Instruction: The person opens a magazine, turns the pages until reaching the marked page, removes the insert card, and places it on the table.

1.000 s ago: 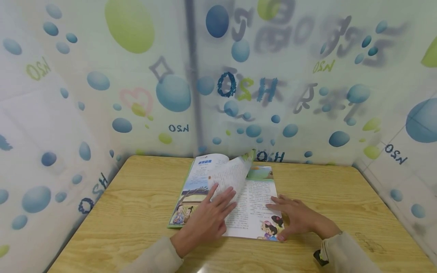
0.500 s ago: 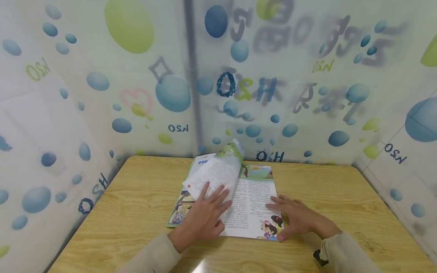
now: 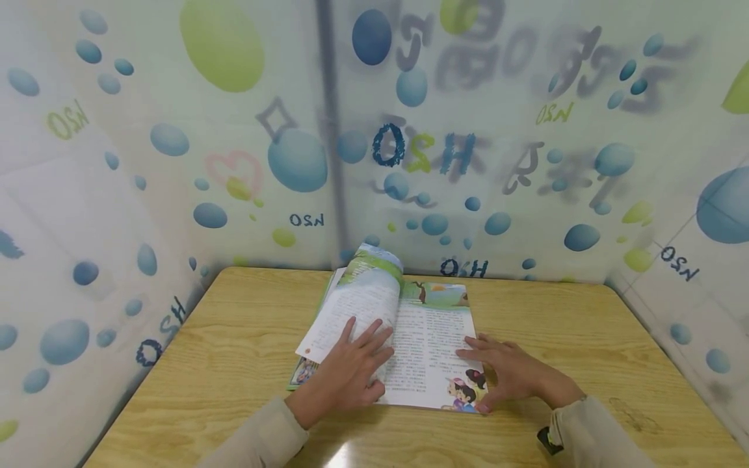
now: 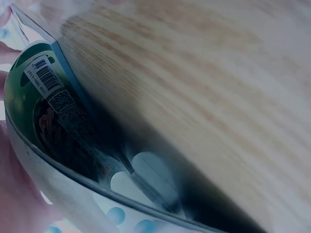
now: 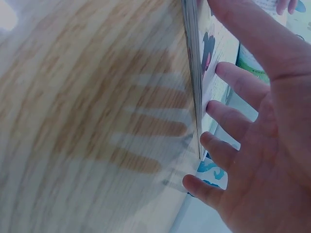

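Observation:
An open illustrated book (image 3: 433, 351) lies on the wooden table, printed text and cartoon children on its right page. One page (image 3: 357, 299) arches over to the left, its green and blue top edge raised. My left hand (image 3: 351, 370) rests with spread, straight fingers on that turned page near the spine. At the book's lower right edge, my right hand (image 3: 512, 374) touches the page with outstretched fingers. The right wrist view shows those fingertips (image 5: 208, 108) against the book's edge. In the left wrist view the green back cover (image 4: 29, 97) with a barcode curves up off the table.
The wooden table (image 3: 234, 377) extends around the book on all sides. Behind it hangs a pale curtain (image 3: 497, 130) with blue and green dots and lettering, reaching round both sides. A dark wristband (image 3: 550, 442) is at the right sleeve.
The raised page has swung over from right to left and now covers most of the left page. My left hand has shifted slightly left; the right hand has stayed in place.

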